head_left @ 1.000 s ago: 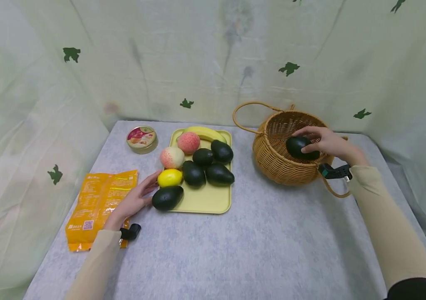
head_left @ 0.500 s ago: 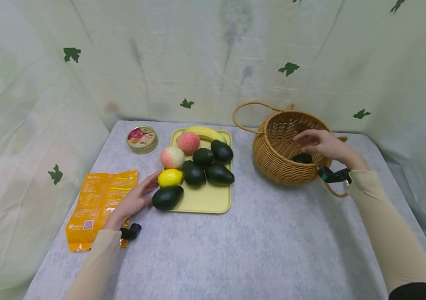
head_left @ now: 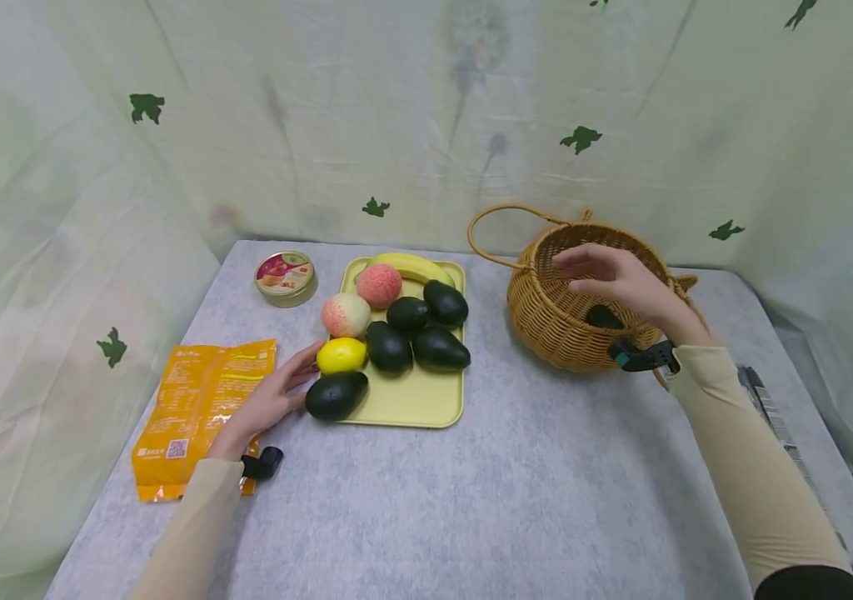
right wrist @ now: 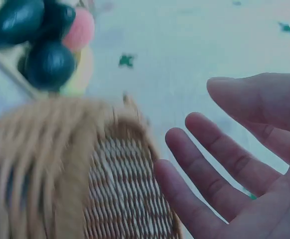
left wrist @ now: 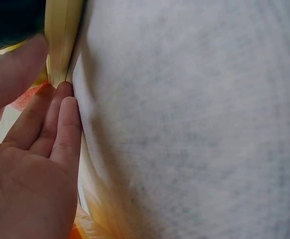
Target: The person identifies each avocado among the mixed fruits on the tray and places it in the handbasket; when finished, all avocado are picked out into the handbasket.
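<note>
My right hand (head_left: 621,287) hovers over the wicker basket (head_left: 554,333), fingers extended and holding nothing, as the right wrist view also shows. Inside the basket lies a dark green avocado (head_left: 603,316), partly hidden by the hand and rim. At the left edge of the yellow tray (head_left: 411,408), my left hand (head_left: 269,404) rests with relaxed fingers beside the lemon (head_left: 341,356) and an avocado (head_left: 336,396). In the left wrist view its fingertips touch the tray's side. The tray also bears several more avocados (head_left: 439,348), two peaches (head_left: 346,316) and a banana (head_left: 413,267).
An orange packet (head_left: 197,417) lies at the left, partly under the left wrist. A round tin (head_left: 285,279) stands behind it. The basket's handle (head_left: 482,225) sticks out to the left. Beside the right forearm lies a dark and grey strip (head_left: 771,412).
The right hand let go of the avocado, which dropped into the basket. That hand then rose and shifted left over the opening. The left hand has stayed in place.
</note>
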A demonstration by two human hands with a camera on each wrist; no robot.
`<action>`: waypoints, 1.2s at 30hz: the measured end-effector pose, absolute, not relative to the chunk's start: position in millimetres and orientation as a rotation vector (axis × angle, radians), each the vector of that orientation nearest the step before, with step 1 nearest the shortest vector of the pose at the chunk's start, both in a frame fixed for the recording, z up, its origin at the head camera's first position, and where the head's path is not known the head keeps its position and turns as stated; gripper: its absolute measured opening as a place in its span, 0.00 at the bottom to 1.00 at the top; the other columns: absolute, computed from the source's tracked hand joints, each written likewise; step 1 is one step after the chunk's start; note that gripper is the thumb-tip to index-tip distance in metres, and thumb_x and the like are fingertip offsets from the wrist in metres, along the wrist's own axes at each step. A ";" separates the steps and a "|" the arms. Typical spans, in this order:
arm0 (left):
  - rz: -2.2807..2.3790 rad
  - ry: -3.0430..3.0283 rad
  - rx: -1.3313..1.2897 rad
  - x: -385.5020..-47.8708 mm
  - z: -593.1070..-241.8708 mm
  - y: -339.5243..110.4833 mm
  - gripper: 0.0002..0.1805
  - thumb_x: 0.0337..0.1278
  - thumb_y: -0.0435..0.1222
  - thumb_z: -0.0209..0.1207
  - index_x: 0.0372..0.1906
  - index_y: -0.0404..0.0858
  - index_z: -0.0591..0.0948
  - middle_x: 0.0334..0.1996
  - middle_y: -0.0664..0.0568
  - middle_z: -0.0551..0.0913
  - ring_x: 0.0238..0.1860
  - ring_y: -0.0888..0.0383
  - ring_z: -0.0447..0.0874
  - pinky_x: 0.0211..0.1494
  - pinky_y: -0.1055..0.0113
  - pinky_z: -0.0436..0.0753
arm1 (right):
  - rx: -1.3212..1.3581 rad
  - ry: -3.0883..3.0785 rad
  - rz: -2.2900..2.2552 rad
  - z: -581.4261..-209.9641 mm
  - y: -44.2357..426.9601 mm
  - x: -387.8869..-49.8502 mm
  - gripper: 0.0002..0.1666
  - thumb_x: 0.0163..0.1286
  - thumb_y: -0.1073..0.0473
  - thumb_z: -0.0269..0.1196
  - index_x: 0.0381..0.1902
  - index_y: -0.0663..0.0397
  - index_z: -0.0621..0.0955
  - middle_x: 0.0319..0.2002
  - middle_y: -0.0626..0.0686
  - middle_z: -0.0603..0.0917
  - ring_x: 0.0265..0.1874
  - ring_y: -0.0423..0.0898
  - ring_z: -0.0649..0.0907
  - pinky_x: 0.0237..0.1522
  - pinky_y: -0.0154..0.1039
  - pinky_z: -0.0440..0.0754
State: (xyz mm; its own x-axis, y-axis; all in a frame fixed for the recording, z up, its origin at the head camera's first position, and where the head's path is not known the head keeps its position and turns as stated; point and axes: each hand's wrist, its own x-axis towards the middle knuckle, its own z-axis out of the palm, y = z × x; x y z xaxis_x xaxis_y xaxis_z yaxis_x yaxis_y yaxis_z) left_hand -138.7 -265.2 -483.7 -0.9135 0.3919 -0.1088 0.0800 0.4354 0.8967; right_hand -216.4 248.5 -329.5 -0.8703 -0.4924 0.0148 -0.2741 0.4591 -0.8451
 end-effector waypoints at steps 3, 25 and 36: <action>1.469 2.392 0.410 -139.0 -484.0 -265.5 0.43 0.59 0.20 0.53 0.75 0.50 0.54 0.72 0.46 0.57 0.67 0.43 0.61 0.68 0.44 0.60 | -0.725 2.416 -1.424 -332.0 232.4 -217.6 0.23 0.70 0.65 0.58 0.62 0.61 0.73 0.58 0.61 0.75 0.56 0.55 0.75 0.51 0.34 0.76; 1.484 2.375 0.406 -138.5 -483.1 -266.0 0.43 0.60 0.20 0.52 0.76 0.50 0.53 0.72 0.44 0.57 0.68 0.42 0.59 0.68 0.44 0.58 | -0.969 2.034 -1.629 -372.4 130.6 -226.4 0.26 0.65 0.71 0.60 0.61 0.68 0.71 0.60 0.65 0.71 0.61 0.63 0.70 0.60 0.52 0.71; 1.481 2.383 0.415 -139.8 -484.7 -266.2 0.43 0.60 0.20 0.52 0.76 0.49 0.54 0.71 0.43 0.58 0.68 0.42 0.60 0.69 0.45 0.58 | -0.947 1.961 -1.615 -420.1 116.4 -222.9 0.27 0.62 0.78 0.58 0.61 0.71 0.71 0.61 0.66 0.71 0.62 0.66 0.66 0.66 0.60 0.57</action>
State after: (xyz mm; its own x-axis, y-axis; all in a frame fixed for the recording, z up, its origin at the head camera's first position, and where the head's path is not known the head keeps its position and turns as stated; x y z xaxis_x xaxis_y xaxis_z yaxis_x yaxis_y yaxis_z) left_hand -139.8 -266.2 -484.7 -0.9121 0.3968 -0.1031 0.0833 0.4256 0.9011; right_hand -222.9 116.4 -420.1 -0.6760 -0.7307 0.0954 -0.2339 0.0899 -0.9681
